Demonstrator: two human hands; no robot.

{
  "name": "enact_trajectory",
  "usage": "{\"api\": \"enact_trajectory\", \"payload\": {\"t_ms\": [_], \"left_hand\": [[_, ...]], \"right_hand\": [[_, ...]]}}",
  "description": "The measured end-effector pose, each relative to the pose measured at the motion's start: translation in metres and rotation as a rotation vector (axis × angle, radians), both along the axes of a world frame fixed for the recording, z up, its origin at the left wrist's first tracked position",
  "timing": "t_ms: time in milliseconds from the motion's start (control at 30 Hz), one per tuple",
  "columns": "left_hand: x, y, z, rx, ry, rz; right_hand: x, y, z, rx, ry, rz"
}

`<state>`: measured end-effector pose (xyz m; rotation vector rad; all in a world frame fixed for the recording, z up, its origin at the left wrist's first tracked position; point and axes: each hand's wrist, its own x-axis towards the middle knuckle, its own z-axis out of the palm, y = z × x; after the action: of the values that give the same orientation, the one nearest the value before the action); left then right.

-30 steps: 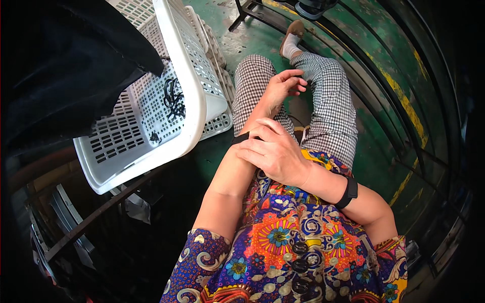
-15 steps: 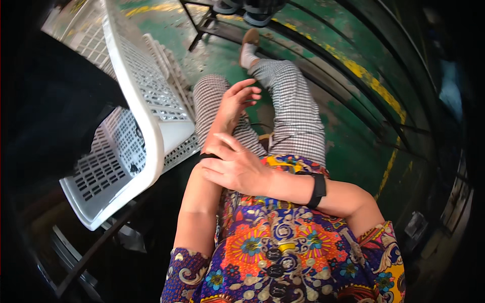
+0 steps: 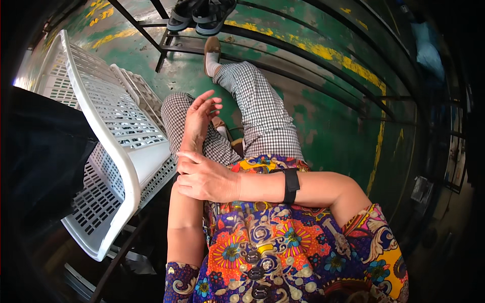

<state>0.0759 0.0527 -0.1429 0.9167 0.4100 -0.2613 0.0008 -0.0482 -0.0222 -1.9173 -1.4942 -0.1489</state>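
Right hand [image 3: 207,177] wraps across bare left forearm [image 3: 186,217], which points ahead. Left hand [image 3: 201,111] loosely curled, empty. White plastic basket with holes [image 3: 132,184] left of both hands.

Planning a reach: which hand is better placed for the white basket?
Probably the left hand: it holds nothing, and its arm is on the same side as the white basket. The right hand comes across from the far side and lies over the left forearm.
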Motion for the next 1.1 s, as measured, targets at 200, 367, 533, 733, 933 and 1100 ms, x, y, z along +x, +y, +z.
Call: {"api": "enact_trajectory", "payload": {"t_ms": [200, 367, 533, 733, 933, 1100], "left_hand": [[0.001, 0.002, -0.003, 0.013, 0.01, -0.017], [0.001, 0.001, -0.002, 0.026, 0.017, -0.027], [0.0, -0.001, 0.001, 0.043, 0.019, -0.02], [0.0, 0.001, 0.002, 0.056, 0.014, -0.035], [-0.002, 0.001, 0.008, -0.016, -0.026, -0.038], [-0.001, 0.001, 0.013, 0.028, 0.027, -0.041]], "right_hand": [[-0.002, -0.001, -0.004, 0.029, -0.045, -0.015], [-0.001, -0.001, -0.001, 0.069, -0.054, -0.014], [0.001, -0.002, -0.001, 0.046, -0.051, -0.006], [0.001, -0.004, -0.006, 0.133, 0.064, 0.027], [0.011, -0.008, -0.003, 0.076, 0.373, -0.203], [0.014, -0.012, -0.003, -0.059, 0.431, -0.214]]}}
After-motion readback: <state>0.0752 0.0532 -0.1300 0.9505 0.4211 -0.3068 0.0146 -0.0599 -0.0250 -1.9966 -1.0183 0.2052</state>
